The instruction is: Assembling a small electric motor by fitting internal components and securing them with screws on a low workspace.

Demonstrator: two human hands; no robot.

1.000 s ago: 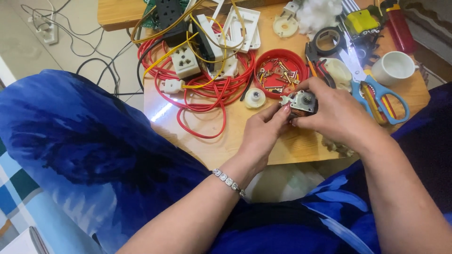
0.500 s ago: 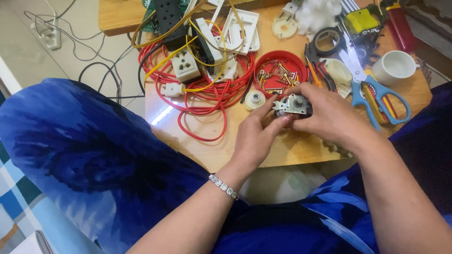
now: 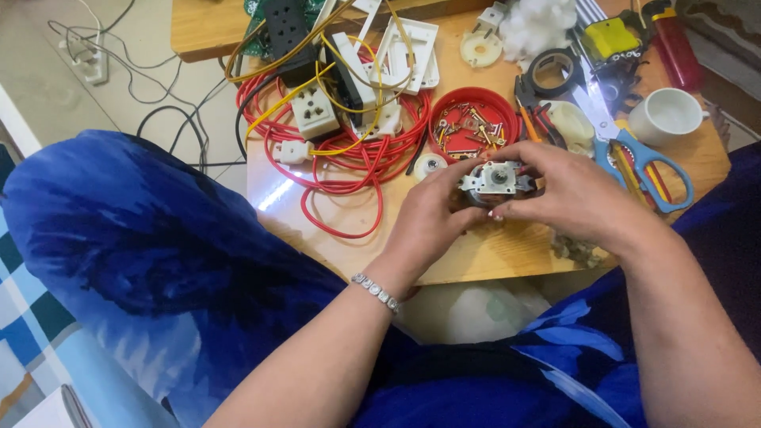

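moved: since the earlier frame the small motor (image 3: pixel 493 181) sits flatter to the camera, bracket face up; both hands have closed in around it from the two sides, same spot over the desk.
left hand (image 3: pixel 432 218): fingertips pinched on the motor's left side, thumb underneath — grasping it, not clenched.
right hand (image 3: pixel 575 194): fingers arched over the top and right edge, thumb at the near edge — also gripping the motor.
motor position: held just above the near-middle of the wooden desk (image 3: pixel 491 254), near side of the red bowl (image 3: pixel 473 123).
handling (judgement): metal body, rigid, likely dense for its size; won't flex. Smooth plated bracket could slip, so hold by the bracket ears or the round can, not the centre hub. Any fine leads would be the fragile part — none clearly visible.
materials: bracket is bright grey sheet metal, flat with a square central boss; body under it is dark and round.
red bowl: glossy plastic, round, holds small brass-coloured screws and terminals.
red wire (image 3: pixel 349 170): looped coil, soft insulated, flexible, lying left of the hands.
sockets (image 3: pixel 315 112): white hard plastic blocks with yellow leads on the wire pile.
scissors (image 3: pixel 634 154): steel blades, blue plastic handles, right of the hands.
cup (image 3: pixel 670 115): white, glazed, far right.
tape roll (image 3: pixel 555 73): black, matte ring, far side.
bracelet (image 3: pixel 376 292): linked metal band on the left wrist.
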